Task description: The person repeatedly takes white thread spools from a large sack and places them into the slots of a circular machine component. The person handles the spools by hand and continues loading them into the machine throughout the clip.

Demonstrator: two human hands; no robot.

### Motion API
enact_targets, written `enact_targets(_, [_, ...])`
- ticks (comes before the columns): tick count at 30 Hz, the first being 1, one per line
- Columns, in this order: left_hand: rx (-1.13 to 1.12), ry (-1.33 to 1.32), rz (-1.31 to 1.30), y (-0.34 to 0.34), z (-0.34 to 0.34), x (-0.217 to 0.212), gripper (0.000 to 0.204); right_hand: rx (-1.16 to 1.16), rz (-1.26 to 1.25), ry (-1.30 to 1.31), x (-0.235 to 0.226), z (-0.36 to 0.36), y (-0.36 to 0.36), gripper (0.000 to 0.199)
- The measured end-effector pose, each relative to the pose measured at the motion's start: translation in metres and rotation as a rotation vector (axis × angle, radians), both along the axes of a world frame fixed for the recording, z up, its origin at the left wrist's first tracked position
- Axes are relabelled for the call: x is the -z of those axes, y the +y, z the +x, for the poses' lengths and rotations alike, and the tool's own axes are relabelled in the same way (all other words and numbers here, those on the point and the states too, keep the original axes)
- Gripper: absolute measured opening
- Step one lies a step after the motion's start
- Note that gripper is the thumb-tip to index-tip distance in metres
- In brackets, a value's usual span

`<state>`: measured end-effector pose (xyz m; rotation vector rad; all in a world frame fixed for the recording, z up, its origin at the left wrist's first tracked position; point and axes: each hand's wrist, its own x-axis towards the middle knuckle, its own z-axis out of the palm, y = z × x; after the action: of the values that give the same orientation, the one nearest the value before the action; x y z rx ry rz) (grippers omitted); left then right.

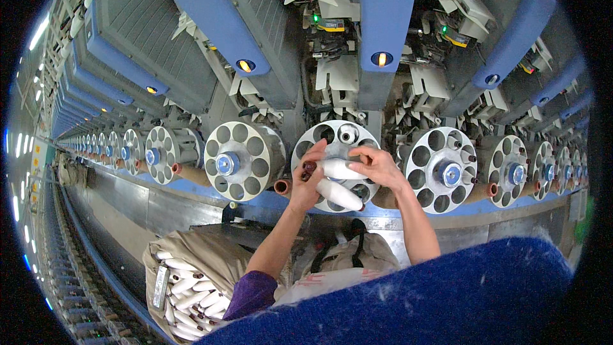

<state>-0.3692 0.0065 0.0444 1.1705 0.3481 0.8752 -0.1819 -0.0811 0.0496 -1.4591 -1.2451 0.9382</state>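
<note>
Two white yarn bobbins are held side by side before a round magazine (305, 137) with holes around its rim. My left hand (308, 182) is closed around their dark brown ends. The upper bobbin (337, 168) lies nearly level, pointing right. Below it, the lower bobbin (340, 196) tilts down to the right. My right hand (377, 167) is closed at the right end of the upper bobbin, thumb and fingers together on it. Any loose thread between those fingers is too fine to make out.
A beige cloth bag (211, 252) full of white bobbins stands at lower left. More round magazines (238, 160) line the machine on both sides, with brown tubes (191, 174) between them. Blue machine panels (383, 19) rise above. A second bag (377, 252) sits near my body.
</note>
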Motion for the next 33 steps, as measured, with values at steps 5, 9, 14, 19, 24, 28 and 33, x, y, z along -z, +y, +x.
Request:
enact_targets(5, [0.083, 0.162, 0.318, 0.003, 0.016, 0.004, 0.022, -0.033, 0.053, 0.128, 0.026, 0.001, -0.001, 0.035])
enact_targets(9, [0.099, 0.193, 0.406, 0.002, 0.028, -0.001, 0.021, 0.316, 0.243, 0.407, 0.040, -0.027, -0.005, 0.013])
enact_targets(14, [-0.013, 0.296, 0.457, -0.007, 0.039, -0.005, 0.032, 0.531, 0.206, 0.344, 0.035, -0.031, -0.004, 0.008])
enact_targets(19, [-0.065, 0.071, 0.226, 0.005, 0.024, -0.005, 0.035, 0.341, 0.349, 0.624, 0.006, -0.029, -0.026, 0.020])
enact_targets(24, [0.008, -0.094, 0.155, 0.008, 0.008, -0.008, 0.035, 0.237, 0.059, 0.263, -0.003, -0.057, -0.026, 0.014])
enact_targets(28, [-0.029, -0.118, 0.223, 0.001, 0.009, -0.009, 0.031, 0.193, 0.017, 0.218, 0.013, -0.076, -0.018, 0.029])
enact_targets(33, [-0.059, -0.004, 0.521, -0.013, 0.011, 0.003, 0.023, 0.487, 0.194, 0.371, 0.039, -0.103, -0.029, 0.004])
